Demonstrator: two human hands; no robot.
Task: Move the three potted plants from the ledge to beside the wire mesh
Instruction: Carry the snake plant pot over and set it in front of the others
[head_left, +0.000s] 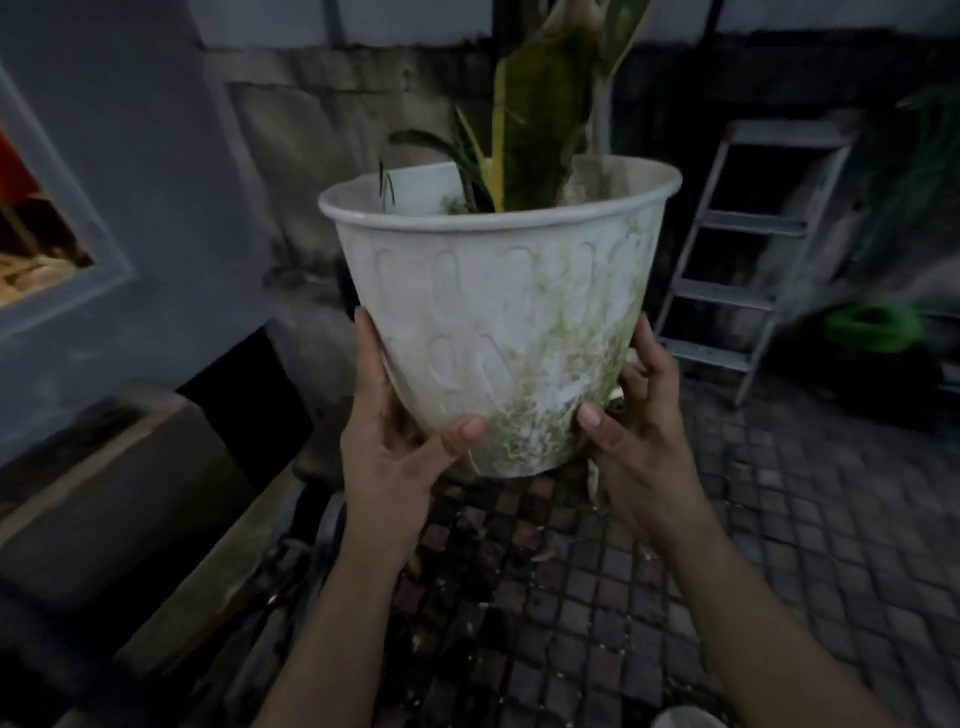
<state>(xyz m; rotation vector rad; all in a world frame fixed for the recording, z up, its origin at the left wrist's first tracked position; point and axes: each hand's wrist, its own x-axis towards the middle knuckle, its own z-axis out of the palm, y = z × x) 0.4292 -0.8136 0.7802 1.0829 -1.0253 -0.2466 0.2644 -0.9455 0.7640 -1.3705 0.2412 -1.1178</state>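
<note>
A large white plastic pot (498, 312), stained green with algae on its lower right side, is held up in the air at the centre of the view. A snake plant with yellow-edged green leaves (540, 135) rises out of it. My left hand (400, 441) grips the pot's lower left side, thumb on the front near the base. On the lower right side sits my right hand (634, 431), its thumb pressed near the base. The pot tilts slightly. No wire mesh and no other potted plant is visible.
A grey wall with a window frame (67, 280) stands at the left, above a dark concrete ledge (130, 493). A metal stepladder (748, 260) leans at the back right beside a coiled green hose (872, 327). Paving bricks (779, 519) cover the ground. A pale round rim (685, 719) shows at the bottom edge.
</note>
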